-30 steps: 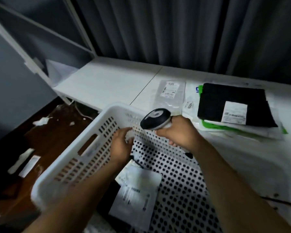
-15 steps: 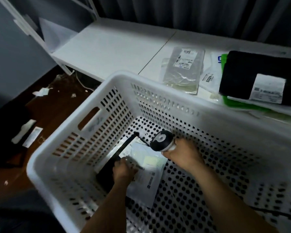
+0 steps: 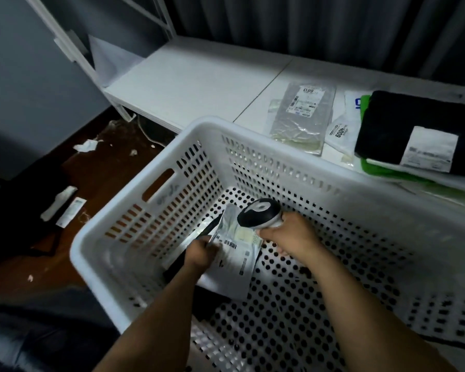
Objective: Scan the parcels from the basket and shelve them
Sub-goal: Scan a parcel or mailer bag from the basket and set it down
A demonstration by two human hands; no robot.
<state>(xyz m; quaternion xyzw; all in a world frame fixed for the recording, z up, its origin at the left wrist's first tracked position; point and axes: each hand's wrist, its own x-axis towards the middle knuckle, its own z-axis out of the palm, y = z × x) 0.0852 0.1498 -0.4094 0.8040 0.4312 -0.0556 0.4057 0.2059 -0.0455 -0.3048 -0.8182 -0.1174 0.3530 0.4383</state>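
Probably parcel depot: labelled parcels (image 3: 301, 114), shelving (image 3: 199, 81)

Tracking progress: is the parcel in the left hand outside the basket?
No, the left hand grips the parcel down inside the basket, beneath the right hand and its scanner.

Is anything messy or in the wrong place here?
Yes. Torn white paper scraps and a white label strip lie scattered on the dark brown floor, left of the white plastic basket. They look dropped there rather than put away.
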